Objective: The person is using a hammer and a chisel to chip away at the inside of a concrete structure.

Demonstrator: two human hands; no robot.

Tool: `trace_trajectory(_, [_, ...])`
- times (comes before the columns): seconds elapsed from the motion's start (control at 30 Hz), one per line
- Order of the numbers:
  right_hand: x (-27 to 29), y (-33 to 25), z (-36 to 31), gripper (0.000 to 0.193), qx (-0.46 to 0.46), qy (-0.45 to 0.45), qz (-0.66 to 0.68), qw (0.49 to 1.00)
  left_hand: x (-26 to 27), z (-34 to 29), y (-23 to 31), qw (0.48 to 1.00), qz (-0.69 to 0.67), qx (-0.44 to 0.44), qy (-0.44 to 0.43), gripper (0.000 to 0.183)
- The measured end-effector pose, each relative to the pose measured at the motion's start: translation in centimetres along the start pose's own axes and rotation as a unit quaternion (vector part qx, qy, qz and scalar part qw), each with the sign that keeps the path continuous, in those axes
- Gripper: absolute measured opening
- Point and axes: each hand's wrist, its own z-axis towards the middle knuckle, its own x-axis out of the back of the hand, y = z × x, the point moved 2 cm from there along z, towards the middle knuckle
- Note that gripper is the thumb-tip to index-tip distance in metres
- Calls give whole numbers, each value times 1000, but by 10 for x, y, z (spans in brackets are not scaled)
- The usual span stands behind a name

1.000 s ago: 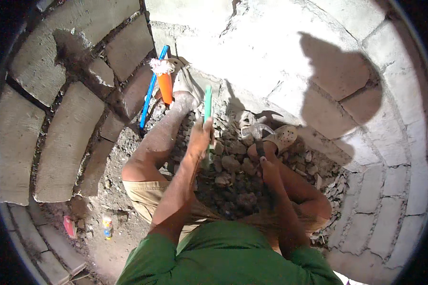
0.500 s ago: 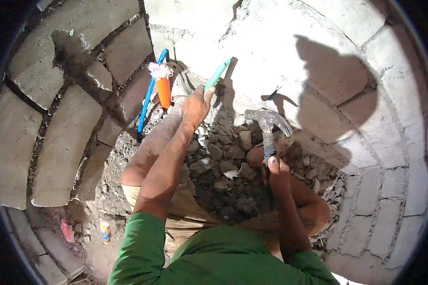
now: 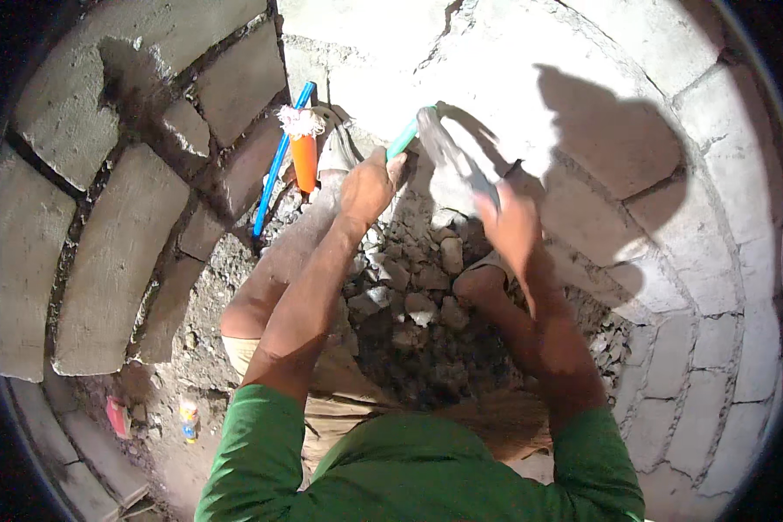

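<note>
Against the pale block wall (image 3: 496, 52), the left hand (image 3: 367, 184) is closed around a green chisel (image 3: 402, 137), and the right hand (image 3: 511, 224) grips a blurred hammer (image 3: 448, 148) at its top. Much rubble (image 3: 413, 296) already lies broken between the legs; the wall seems only partly chipped.
</note>
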Motion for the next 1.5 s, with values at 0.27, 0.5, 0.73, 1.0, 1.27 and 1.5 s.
trace_trajectory(0.27, [33,-34,-27,39,118,28,117,986,2,1,1,1000,4,1,-25,31])
trace_trajectory(0.5, [1,15,15,50,-92,-74,-86,989,12,4,17,999,49,-4,7,41])
trace_trajectory(0.73, [12,12,-56,32,73,130,35,988,12,1,32,995,99,-29,4,37])
trace_trajectory(1.0, [-13,33,9,29,-78,3,-2,997,19,4,41,998,66,-18,-4,38])
trace_trajectory(1.27, [0,38,-42,12,-28,150,101,983,12,4,42,998,67,-2,1,39])
trace_trajectory(1.5, [-38,38,-2,39,-71,44,122,989,18,4,46,997,77,-9,4,40])
